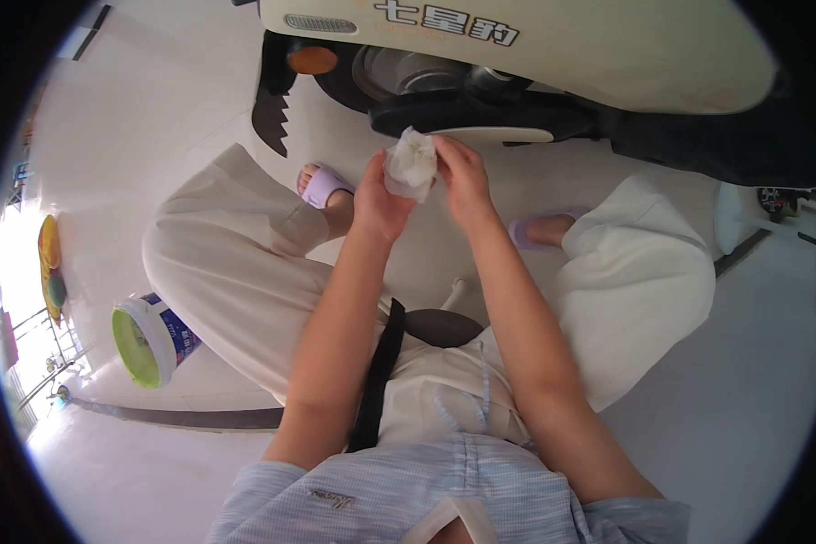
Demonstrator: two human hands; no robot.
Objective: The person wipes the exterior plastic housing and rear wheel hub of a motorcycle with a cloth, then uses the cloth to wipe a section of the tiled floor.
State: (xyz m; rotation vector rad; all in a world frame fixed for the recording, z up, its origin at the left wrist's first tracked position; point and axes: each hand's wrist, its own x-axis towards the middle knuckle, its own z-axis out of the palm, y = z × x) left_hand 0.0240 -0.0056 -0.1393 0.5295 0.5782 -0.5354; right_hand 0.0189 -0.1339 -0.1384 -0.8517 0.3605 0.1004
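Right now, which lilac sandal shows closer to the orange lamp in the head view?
The left-foot sandal: it shows just below the orange lamp, while the right-foot sandal sits well off to the right.

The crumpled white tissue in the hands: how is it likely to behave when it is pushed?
The white tissue is probably floppy, since its thin sheet shows irregular folds. It looks light for its size, being a loose, thin bunch. Pushed, it may crumple rather than roll, because its outline is uneven.
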